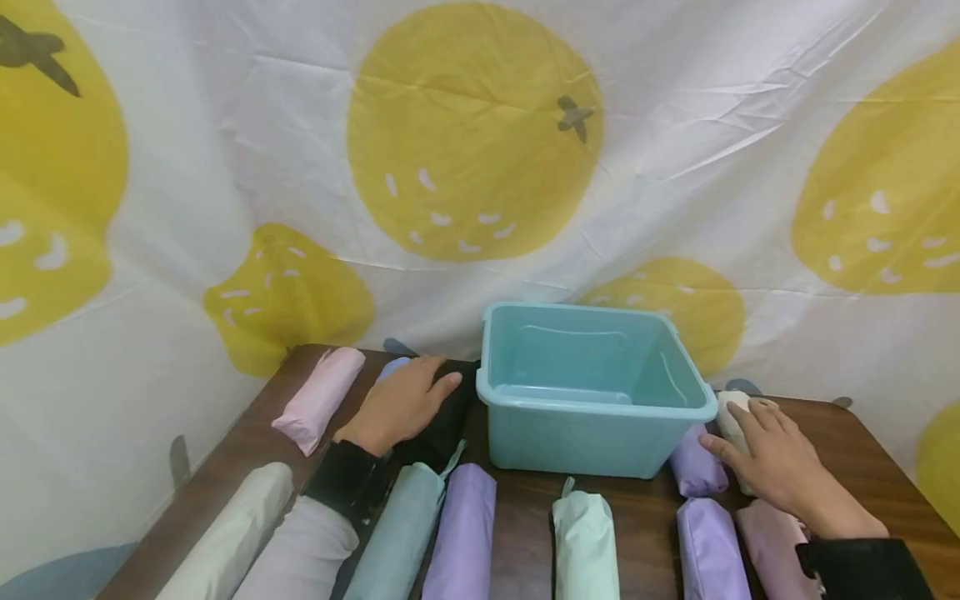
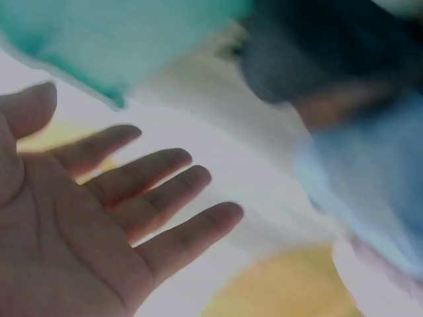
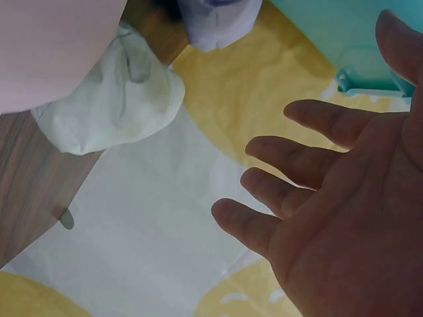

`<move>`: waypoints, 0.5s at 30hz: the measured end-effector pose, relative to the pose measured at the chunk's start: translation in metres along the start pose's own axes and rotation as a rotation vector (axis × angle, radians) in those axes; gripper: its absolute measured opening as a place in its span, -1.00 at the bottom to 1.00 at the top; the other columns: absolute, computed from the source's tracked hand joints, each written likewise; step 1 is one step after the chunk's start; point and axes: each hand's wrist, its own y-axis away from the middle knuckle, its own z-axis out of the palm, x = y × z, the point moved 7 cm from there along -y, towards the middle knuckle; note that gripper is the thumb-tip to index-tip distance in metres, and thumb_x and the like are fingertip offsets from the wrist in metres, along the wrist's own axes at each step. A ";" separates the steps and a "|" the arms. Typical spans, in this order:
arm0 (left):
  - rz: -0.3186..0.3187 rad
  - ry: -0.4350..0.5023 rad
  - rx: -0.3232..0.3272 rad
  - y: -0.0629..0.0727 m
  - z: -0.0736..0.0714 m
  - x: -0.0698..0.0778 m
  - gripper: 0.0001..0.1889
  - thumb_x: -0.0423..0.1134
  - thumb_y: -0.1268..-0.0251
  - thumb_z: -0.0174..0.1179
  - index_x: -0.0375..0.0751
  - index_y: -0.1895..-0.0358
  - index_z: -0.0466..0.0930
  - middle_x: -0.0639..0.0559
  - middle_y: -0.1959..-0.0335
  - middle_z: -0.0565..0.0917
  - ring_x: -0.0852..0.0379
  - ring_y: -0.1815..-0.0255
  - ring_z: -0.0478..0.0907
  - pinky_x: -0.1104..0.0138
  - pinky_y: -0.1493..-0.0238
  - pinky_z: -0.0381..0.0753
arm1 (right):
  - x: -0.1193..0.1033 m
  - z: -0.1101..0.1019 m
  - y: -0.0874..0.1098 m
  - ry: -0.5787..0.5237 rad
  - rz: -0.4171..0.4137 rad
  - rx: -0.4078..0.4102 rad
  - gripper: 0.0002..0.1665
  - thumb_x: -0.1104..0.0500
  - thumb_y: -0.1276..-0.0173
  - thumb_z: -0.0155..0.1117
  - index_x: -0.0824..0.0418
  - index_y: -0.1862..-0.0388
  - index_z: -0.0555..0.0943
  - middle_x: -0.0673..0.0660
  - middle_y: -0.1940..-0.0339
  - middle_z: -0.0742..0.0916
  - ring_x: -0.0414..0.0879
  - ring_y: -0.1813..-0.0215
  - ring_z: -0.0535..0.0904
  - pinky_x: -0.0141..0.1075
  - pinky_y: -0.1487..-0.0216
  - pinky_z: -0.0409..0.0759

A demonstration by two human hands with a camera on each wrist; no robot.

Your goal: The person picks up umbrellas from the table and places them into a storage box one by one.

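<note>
The left hand (image 1: 405, 402), fingers released, hovers over a black fabric bundle (image 1: 444, 429). The right hand (image 1: 791, 467), likewise released, hovers over a white fabric roll (image 1: 728, 422).

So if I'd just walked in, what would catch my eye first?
Probably the white cloth with big yellow fruits, hanging behind the table. Next, the blue-green bin toward the back of the table. Then, either side of it, the person's left hand at a black bundle and right hand at a white bundle.
</note>
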 end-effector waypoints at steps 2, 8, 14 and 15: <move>0.004 0.082 0.025 -0.005 -0.005 0.011 -0.39 0.08 -0.76 -0.08 -0.32 -0.55 0.39 -0.28 -0.47 0.50 -0.27 -0.48 0.43 -0.13 -0.44 0.37 | 0.003 -0.002 -0.001 0.007 0.010 0.012 0.01 -0.26 -0.66 0.09 0.67 -0.49 0.26 0.78 -0.45 0.27 0.74 -0.44 0.11 0.59 -0.27 0.17; 0.002 0.328 0.004 -0.019 -0.001 0.047 -0.28 0.24 -0.69 -0.07 -0.27 -0.57 0.33 -0.23 -0.40 0.55 -0.21 -0.38 0.52 -0.10 -0.34 0.45 | 0.017 -0.004 -0.004 0.001 0.036 0.011 0.01 -0.27 -0.67 0.06 0.69 -0.47 0.26 0.75 -0.44 0.29 0.77 -0.40 0.12 0.62 -0.22 0.20; -0.086 0.279 -0.092 -0.027 0.019 0.060 -0.18 -0.08 -0.71 -0.03 -0.51 -0.68 -0.24 -0.45 -0.56 0.30 -0.28 -0.40 0.49 -0.04 -0.31 0.49 | 0.032 -0.004 -0.003 -0.036 0.052 -0.001 0.00 -0.27 -0.73 -0.05 0.69 -0.50 0.23 0.74 -0.42 0.34 0.74 -0.39 0.17 0.58 -0.23 0.23; -0.103 0.255 -0.101 -0.028 0.021 0.060 -0.19 -0.13 -0.71 -0.07 -0.54 -0.67 -0.29 -0.48 -0.53 0.34 -0.28 -0.33 0.55 -0.02 -0.25 0.52 | 0.035 -0.005 -0.003 -0.037 0.053 -0.005 -0.01 -0.27 -0.73 -0.05 0.68 -0.51 0.23 0.74 -0.41 0.36 0.73 -0.39 0.20 0.57 -0.23 0.24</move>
